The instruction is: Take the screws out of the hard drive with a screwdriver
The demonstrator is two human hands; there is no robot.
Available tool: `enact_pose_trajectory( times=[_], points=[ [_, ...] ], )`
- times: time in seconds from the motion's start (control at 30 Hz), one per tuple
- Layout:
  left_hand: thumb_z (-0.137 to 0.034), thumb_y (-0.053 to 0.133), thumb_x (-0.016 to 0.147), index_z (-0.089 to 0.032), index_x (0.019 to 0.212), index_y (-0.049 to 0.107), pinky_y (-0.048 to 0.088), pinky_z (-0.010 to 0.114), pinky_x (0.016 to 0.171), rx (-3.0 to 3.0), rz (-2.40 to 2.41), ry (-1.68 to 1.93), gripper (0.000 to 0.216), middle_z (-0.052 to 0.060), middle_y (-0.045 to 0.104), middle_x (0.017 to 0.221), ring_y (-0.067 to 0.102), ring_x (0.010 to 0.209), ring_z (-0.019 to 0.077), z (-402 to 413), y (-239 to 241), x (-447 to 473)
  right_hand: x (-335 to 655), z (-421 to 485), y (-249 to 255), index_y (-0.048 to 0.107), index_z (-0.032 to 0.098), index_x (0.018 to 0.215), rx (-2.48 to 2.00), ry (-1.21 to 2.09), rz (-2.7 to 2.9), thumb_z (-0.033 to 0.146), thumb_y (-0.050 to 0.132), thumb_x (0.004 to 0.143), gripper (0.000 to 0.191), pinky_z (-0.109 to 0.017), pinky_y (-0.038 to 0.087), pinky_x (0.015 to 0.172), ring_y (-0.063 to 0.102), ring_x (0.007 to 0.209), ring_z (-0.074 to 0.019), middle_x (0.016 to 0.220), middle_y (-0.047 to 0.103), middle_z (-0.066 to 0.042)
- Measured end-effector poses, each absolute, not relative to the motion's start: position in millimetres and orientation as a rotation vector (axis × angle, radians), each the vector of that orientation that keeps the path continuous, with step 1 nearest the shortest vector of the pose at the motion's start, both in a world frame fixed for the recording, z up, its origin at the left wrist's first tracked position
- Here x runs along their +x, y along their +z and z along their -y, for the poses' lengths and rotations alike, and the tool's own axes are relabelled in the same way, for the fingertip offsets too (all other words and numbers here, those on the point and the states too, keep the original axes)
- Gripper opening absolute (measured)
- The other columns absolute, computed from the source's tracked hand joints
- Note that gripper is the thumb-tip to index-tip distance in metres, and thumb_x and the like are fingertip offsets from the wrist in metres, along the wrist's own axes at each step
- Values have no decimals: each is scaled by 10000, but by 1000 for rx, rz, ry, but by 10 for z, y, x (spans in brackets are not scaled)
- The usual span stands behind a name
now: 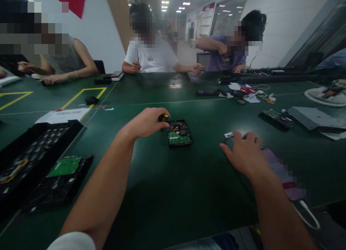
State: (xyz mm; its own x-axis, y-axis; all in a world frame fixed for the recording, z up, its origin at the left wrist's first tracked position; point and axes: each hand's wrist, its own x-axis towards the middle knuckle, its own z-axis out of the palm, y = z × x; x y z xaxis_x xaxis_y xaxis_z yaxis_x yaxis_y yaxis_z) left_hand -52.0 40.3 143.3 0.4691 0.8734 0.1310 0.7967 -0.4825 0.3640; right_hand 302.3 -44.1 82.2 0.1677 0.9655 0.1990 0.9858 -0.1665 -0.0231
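Observation:
My left hand (147, 124) is closed around a screwdriver (163, 117) with a black and yellow handle; its tip is hidden. That hand is at the upper left edge of a hard drive (179, 133), which lies flat with its green circuit board facing up. Over to the right, my right hand (247, 152) hovers low or rests on the table with fingers spread, nothing visibly gripped. Just beyond its fingertips are a small white tag (228, 135) and a thin dark cable. A phone (282, 172) lies beside my right wrist, partly covered by my arm.
On the green table (194, 192), a black tray (40, 145) and another opened drive (62, 174) stand at left. To the right lie a drive (277, 118), a grey metal box (316, 118) and a white fan grille (324, 97). Several people sit across the table.

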Motion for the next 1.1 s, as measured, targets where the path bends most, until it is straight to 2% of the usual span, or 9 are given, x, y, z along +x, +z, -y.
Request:
enact_pose_trajectory(
  times=[0.2,0.37,0.47,0.6,0.7,0.83,0.93,1.1],
  points=[
    [-397,668,912,-196,1192,712,519,347,876,2464,-1423,419,347,75,758,1063,700,945,239,-407,1433,-519,3084,571,721,584,145,1361,-2332,-228,1853,618,537,960,621,-629,533,776,548,1173,-527,1273,535,-321],
    [-393,669,915,-194,1183,711,517,354,881,2460,-1430,417,336,77,757,1069,699,955,242,-412,1449,-528,2892,596,824,585,170,1367,-2237,-245,1948,596,585,951,595,-655,502,841,552,1171,-515,1271,545,-301],
    [-387,674,917,-191,1213,698,519,365,894,2456,-1434,427,355,81,755,1089,702,974,245,-417,1437,-544,2674,534,905,610,154,1329,-2135,-221,2084,552,632,947,552,-630,502,853,570,1136,-497,1240,558,-300],
    [-361,696,911,-186,1276,660,526,364,917,2435,-1445,572,407,90,744,1168,703,1031,245,-391,1442,-534,2418,275,978,650,193,1280,-1951,-158,2222,521,640,959,459,-543,522,834,588,1101,-439,1213,598,-245],
    [-335,696,917,-193,1261,669,529,354,897,2412,-1461,694,374,77,748,1128,701,1006,231,-348,1482,-495,2297,-13,913,653,157,1284,-1871,-47,2220,445,599,992,413,-510,519,871,599,1125,-412,1236,612,-238],
    [-332,707,912,-211,1211,693,529,343,849,2393,-1419,750,324,52,755,1052,697,935,210,-328,1497,-451,2192,-306,637,593,142,1389,-1727,171,2025,535,530,1023,541,-462,497,969,621,1152,-346,1288,625,-203],
    [-333,705,913,-203,1211,696,525,337,819,2391,-1373,746,325,55,756,1045,698,913,207,-347,1464,-445,2125,-364,415,560,140,1432,-1727,344,1911,597,455,1042,610,-425,509,921,654,1053,-300,1197,660,-174],
    [-326,711,911,-192,1190,708,510,339,797,2414,-1424,734,310,54,749,989,690,871,207,-348,1461,-460,2056,-323,210,483,128,1524,-1601,466,1949,609,494,1021,697,-405,536,874,660,1077,-296,1334,593,-201]
  ],
)
